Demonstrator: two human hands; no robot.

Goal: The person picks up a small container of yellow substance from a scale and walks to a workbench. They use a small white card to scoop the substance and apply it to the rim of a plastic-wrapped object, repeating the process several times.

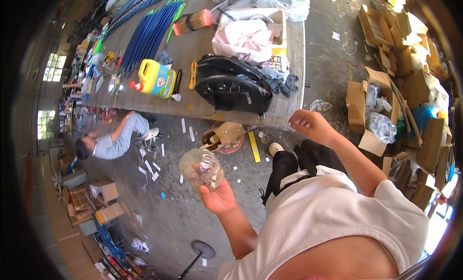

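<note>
My left hand (217,197) is closed around a clear, rounded plastic container (201,167), held up over the floor in front of the table. Some of the fingers show through its see-through wall. My right hand (312,126) is by the near right corner of the table (284,109), its fingers loosely bent and apart with nothing visible in them. Whether it touches the edge I cannot tell. Closest to that corner on the tabletop are a black bag (234,84) and dark grey gloves (283,82).
A yellow jug (156,78), bundled blue rods (153,36) and a white bin (277,19) with pink cloth stand on the table. Below its edge lies an open cardboard box (229,133). A person in stripes (118,137) crouches at left. Cartons (357,106) line the right.
</note>
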